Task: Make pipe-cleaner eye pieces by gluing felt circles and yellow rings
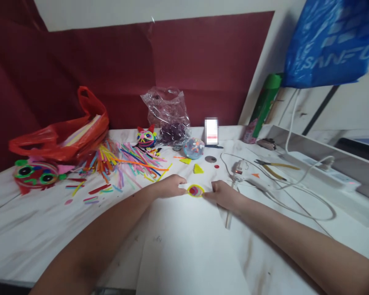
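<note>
A small round disc with a yellow rim and red, pink and purple rings sits above a white sheet of paper. My left hand pinches its left edge between thumb and finger. On the opposite edge, my right hand grips it the same way. Beyond the disc lie two yellow triangular pieces, a grey disc and a small red dot. A see-through round container with colourful bits stands behind them.
Left are loose pipe cleaners, a red plastic bag and two decorated balls, one nearer, one farther. Right are a glue gun, pliers, cables and a power strip. A phone stands behind.
</note>
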`<state>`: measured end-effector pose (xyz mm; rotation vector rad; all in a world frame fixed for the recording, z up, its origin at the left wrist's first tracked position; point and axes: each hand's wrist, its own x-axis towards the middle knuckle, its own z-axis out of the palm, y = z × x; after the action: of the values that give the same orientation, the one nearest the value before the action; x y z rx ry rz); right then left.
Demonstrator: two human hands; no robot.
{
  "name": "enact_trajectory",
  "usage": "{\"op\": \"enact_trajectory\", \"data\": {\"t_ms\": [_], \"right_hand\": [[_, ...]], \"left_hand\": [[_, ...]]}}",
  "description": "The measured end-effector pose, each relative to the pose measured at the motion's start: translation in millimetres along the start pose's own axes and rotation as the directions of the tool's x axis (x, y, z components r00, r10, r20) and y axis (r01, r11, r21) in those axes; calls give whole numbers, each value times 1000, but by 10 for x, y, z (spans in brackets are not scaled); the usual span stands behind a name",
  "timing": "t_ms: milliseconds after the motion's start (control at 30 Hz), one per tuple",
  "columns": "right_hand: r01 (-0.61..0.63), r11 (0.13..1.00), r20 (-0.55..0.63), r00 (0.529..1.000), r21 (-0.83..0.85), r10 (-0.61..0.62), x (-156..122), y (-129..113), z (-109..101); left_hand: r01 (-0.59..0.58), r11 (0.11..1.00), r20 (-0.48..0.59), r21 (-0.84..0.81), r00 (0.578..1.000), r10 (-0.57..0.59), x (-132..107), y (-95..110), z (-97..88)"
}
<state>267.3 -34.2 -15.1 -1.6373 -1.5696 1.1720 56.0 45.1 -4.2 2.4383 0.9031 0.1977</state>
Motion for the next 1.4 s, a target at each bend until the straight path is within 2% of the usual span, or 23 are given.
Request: {"op": "enact_trajectory", "data": {"t_ms": [133, 233, 300, 367, 467, 533, 633, 667, 700, 767, 833, 867, 900, 967, 1067, 1167, 1300, 1400], "right_hand": [[-53, 998, -17, 998, -16, 53, -26, -55, -11], [-98, 995, -81, 992, -20, 96, -36, -94, -23], [-128, 992, -104, 986, 6, 128, -31, -100, -36], [-134, 990, -98, 986, 39, 137, -17, -83, -56], [-119, 992, -68, 990, 36, 121, 22, -32, -100], [-129, 992, -52, 990, 3, 129, 50, -2, -134], [-167, 984, -50, 985, -64, 163, 70, 11, -178], [-168, 982, -54, 985, -83, 164, 69, 11, -186], [-158, 983, -57, 987, -90, 154, 66, 12, -190], [-108, 993, -54, 993, -50, 106, 59, 28, -183], [-44, 998, -44, 998, 38, 46, 62, 62, -161], [-15, 996, -36, 999, 83, 18, 67, 84, -148], [11, 993, -25, 1000, 119, -8, 74, 106, -135], [42, 985, 7, 999, 165, -44, 87, 143, -114], [60, 971, 72, 994, 231, -79, 90, 156, -96], [46, 981, 85, 994, 190, -64, 68, 113, -89], [-13, 1000, 41, 999, 17, 12, 58, 58, -111], [-32, 999, 27, 999, -30, 32, 97, 78, -154]], "left_hand": [[56, 989, -61, -140, 996, -65, 24, -45, 26], [67, 954, -234, -294, 962, -140, 71, -86, 13], [55, 940, -411, -335, 890, -198, 111, -132, -34], [45, 927, -560, -374, 785, -264, 141, -191, -115], [30, 911, -674, -412, 662, -327, 136, -280, -274], [23, 905, -707, -425, 616, -348, 104, -317, -376], [8, 901, -734, -433, 577, -358, 52, -318, -479], [1, 900, -735, -436, 577, -356, 42, -303, -493], [-2, 899, -722, -438, 597, -350, 36, -280, -495], [13, 898, -645, -439, 691, -325, 35, -209, -461], [42, 905, -511, -424, 814, -277, 38, -113, -382], [55, 910, -444, -411, 860, -252, 37, -62, -331], [60, 917, -378, -395, 899, -221, 35, -12, -279], [78, 936, -253, -344, 952, -173, 22, 72, -180], [145, 962, -109, -234, 979, -174, 0, 136, -74], [176, 971, -42, -163, 982, -186, -8, 136, -25], [117, 985, -37, -124, 992, -122, 0, 113, -16], [143, 977, -105, -158, 981, -161, 5, 107, -22]]}}
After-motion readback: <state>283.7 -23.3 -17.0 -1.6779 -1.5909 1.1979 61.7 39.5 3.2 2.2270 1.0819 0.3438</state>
